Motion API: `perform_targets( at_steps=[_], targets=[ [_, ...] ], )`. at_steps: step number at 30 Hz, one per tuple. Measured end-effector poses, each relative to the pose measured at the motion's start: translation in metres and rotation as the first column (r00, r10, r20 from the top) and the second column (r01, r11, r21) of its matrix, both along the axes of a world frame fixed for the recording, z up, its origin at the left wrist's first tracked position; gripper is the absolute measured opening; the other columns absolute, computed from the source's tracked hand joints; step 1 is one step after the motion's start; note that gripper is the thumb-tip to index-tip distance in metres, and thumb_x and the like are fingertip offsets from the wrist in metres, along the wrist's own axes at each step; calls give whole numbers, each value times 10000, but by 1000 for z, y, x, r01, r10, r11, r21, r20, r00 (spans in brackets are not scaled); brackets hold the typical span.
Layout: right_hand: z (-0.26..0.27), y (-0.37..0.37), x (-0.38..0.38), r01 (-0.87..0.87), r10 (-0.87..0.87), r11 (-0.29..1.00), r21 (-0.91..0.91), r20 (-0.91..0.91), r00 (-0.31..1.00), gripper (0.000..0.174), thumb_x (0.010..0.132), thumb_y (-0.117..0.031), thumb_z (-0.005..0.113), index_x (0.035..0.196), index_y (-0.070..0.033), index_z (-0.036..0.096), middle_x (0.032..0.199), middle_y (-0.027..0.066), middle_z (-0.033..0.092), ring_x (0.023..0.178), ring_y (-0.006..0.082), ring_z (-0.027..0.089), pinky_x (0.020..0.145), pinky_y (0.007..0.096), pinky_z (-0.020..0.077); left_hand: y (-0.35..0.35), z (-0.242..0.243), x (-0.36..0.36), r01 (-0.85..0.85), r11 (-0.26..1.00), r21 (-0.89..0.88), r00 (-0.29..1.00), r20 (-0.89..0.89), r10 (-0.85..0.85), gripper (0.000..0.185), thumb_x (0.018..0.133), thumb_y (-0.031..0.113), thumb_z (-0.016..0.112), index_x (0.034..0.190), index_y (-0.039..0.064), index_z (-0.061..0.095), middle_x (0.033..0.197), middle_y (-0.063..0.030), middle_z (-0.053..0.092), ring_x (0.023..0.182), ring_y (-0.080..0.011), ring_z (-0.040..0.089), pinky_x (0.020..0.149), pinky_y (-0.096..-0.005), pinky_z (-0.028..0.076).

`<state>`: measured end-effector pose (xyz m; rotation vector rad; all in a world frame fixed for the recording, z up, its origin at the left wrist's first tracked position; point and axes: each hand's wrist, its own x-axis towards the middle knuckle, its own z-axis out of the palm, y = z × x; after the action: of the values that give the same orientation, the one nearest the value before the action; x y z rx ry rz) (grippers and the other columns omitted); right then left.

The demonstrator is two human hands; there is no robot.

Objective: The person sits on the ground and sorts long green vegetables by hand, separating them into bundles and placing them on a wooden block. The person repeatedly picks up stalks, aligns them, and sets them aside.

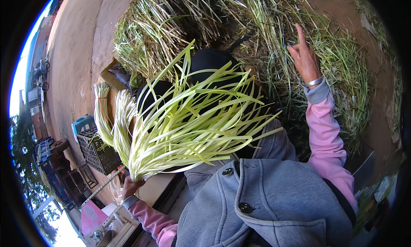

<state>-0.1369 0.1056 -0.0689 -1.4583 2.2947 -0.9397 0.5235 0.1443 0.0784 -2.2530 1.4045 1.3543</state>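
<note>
A bunch of long, flat, pale yellow-green leaves (192, 121) fans out across my lap. At lower left, my left hand (131, 186) grips this bunch by its white base. My right hand (303, 59) is held out over the heap of leafy stalks at upper right, its index finger extended and nothing visible in it. Beside the fanned leaves lie two bundles of thin white stems. The outer bundle (102, 102) has a red tie around it; the other bundle (123, 109) is partly overlapped by the leaves.
A large heap of cut stalks (154, 35) lies beyond my knees and extends to the right. At left are a black plastic crate (98, 150), a blue plastic item (83, 123) and a perforated metal bar (101, 187). Farther off stands a blue vehicle (51, 170).
</note>
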Motion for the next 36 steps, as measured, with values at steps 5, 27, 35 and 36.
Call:
perform_targets(
  at_steps=[5,27,35,36],
  targets=[
    [29,-7,18,-257,243,952,-164,-97,965,241,811,-161,631,1036,-97,573,854,78,593,658,207,597,575,320,477,-1,-3,15,-6,1000,15,1000,-8,6,229,648,19,739,866,48,675,792,19,648,680,-78,570,661,-256,468],
    [66,-43,110,-646,679,686,-335,-25,734,73,798,-93,602,830,-63,543,728,58,547,669,225,591,591,320,496,-5,-12,20,29,999,29,999,-36,-27,227,664,10,730,882,36,674,803,7,658,682,-77,580,655,-252,482],
    [60,-45,106,-671,728,643,-369,20,686,111,783,-24,603,862,-31,526,779,65,521,676,199,574,576,283,489,-8,-9,9,12,999,31,999,-37,-11,238,663,2,726,892,39,672,798,7,656,684,-80,581,655,-256,482],
    [60,-46,105,-660,703,665,-350,-6,711,109,782,-23,602,853,-31,521,772,63,513,675,197,568,575,287,485,-7,-11,14,6,1000,29,999,-54,-4,238,663,1,726,891,40,672,798,6,656,685,-80,582,657,-256,484]
  ],
)
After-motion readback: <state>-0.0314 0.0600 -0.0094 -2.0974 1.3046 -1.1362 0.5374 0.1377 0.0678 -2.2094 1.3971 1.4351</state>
